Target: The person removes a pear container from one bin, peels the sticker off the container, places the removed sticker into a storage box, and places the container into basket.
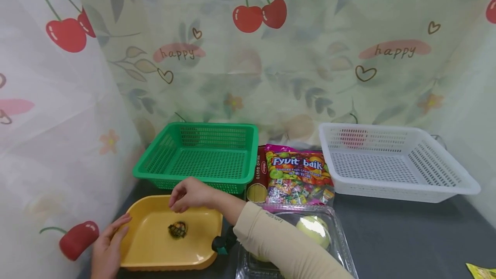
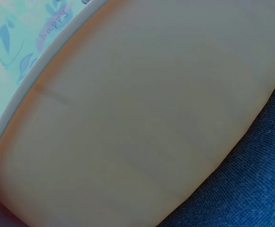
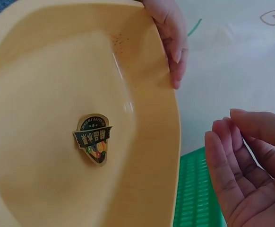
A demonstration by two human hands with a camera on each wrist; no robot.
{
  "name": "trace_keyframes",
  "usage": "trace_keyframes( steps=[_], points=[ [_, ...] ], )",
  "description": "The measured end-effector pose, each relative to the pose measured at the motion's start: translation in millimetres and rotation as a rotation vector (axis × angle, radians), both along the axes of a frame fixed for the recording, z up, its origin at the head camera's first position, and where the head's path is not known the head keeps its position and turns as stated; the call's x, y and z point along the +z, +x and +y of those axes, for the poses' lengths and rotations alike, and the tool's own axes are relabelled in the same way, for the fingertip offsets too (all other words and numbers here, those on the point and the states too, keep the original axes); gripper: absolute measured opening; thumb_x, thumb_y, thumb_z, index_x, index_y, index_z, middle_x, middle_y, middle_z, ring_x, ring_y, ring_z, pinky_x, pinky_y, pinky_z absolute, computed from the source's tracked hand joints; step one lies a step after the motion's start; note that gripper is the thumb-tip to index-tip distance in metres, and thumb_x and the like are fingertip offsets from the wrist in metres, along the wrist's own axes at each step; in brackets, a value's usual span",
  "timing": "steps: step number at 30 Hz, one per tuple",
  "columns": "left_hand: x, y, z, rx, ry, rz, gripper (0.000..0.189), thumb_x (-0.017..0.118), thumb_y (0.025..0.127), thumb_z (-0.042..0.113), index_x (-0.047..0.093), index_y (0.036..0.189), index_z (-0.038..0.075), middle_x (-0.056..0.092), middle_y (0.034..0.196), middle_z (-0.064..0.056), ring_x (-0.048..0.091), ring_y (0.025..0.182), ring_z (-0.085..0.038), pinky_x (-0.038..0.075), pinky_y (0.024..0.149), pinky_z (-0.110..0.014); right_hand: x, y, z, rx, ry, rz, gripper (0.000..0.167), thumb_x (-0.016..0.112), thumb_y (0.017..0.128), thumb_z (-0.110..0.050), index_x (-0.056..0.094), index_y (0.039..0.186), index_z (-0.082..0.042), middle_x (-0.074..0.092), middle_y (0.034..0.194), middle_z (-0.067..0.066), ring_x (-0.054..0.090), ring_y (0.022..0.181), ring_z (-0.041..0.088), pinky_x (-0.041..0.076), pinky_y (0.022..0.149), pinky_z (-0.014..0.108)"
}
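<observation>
A yellow basin [image 1: 147, 244] sits at the front left. On its floor lies a small dark, gold-edged fruit label [image 3: 94, 139] with Chinese characters. My left hand [image 1: 108, 244] touches the basin's left rim from outside, its fingertips right at the edge. Above the basin's far part hovers my right hand [image 1: 191, 195]. In the right wrist view the fingers of my right hand [image 3: 251, 165] are loosely bent, thumb near the fingertips, nothing between them. The left wrist view is mostly filled by the basin's pale outer side [image 2: 142, 113].
Behind the basin stands a green basket [image 1: 205, 160]; a white basket [image 1: 399, 167] is at the back right. Between them are a candy bag [image 1: 298, 175] and a brown package [image 1: 257, 175]. A clear plastic tray [image 1: 341, 244] with round pale-green fruit [image 1: 314, 229] lies under my right forearm.
</observation>
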State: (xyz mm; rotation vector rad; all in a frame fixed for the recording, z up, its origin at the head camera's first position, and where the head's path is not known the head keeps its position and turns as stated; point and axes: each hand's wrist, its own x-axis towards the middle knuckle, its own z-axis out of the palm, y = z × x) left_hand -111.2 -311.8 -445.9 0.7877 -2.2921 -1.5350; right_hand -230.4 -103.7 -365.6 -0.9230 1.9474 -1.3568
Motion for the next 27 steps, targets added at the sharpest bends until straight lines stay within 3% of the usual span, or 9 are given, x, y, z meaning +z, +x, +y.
trace_keyframes(
  steps=[11,14,18,21,25,27],
  points=[
    [-1.4,-1.8,-0.8,-0.002,-0.027,-0.026,0.046,0.037,0.099,0.037,0.048,0.134,0.008,0.043,0.143,-0.005,0.039,0.129,-0.017,0.034,0.097,-0.01,13.6,6.6,7.3,0.045,0.024,0.046,0.008,0.065,0.083,0.0,0.067,0.09,0.003,0.068,0.081,0.008,0.063,0.07,0.012,0.054,0.063,0.021],
    [-3.0,-1.5,-1.9,0.006,-0.048,-0.013,0.046,0.038,0.099,0.037,0.05,0.132,0.007,0.047,0.139,0.0,0.041,0.128,-0.013,0.035,0.094,-0.006,19.4,9.8,11.4,0.054,0.034,0.054,0.008,0.066,0.083,-0.001,0.067,0.09,0.002,0.068,0.079,0.006,0.062,0.069,0.011,0.054,0.063,0.021],
    [-8.1,-1.2,-4.2,0.016,-0.06,0.055,0.044,0.044,0.098,0.035,0.055,0.127,0.005,0.055,0.124,0.016,0.047,0.114,0.007,0.038,0.082,0.002,25.9,13.5,16.3,0.062,0.034,0.042,0.009,0.066,0.084,-0.002,0.067,0.091,0.002,0.068,0.08,0.005,0.063,0.072,0.013,0.053,0.063,0.02],
    [-8.6,-0.7,-4.3,0.008,-0.056,0.065,0.044,0.044,0.098,0.035,0.054,0.127,0.005,0.053,0.117,0.024,0.046,0.109,0.012,0.038,0.081,0.003,29.4,15.7,19.5,0.07,0.034,0.039,0.009,0.066,0.084,-0.003,0.067,0.092,0.001,0.068,0.081,0.005,0.063,0.073,0.013,0.053,0.064,0.02],
    [-4.3,0.1,-1.8,0.009,-0.065,0.026,0.042,0.041,0.099,0.033,0.053,0.129,0.007,0.052,0.119,0.021,0.044,0.116,0.006,0.037,0.087,0.0,34.2,18.5,24.3,0.083,0.034,0.051,0.01,0.066,0.084,-0.004,0.068,0.092,0.001,0.069,0.082,0.006,0.063,0.073,0.011,0.053,0.065,0.02],
    [-2.9,0.2,0.1,0.022,-0.084,0.033,0.039,0.041,0.099,0.03,0.054,0.127,0.007,0.054,0.12,0.019,0.044,0.113,0.009,0.036,0.085,0.002,37.3,19.1,27.5,0.083,0.04,0.06,0.01,0.067,0.084,-0.005,0.068,0.092,0.001,0.069,0.083,0.006,0.063,0.073,0.01,0.054,0.065,0.02]
  ],
)
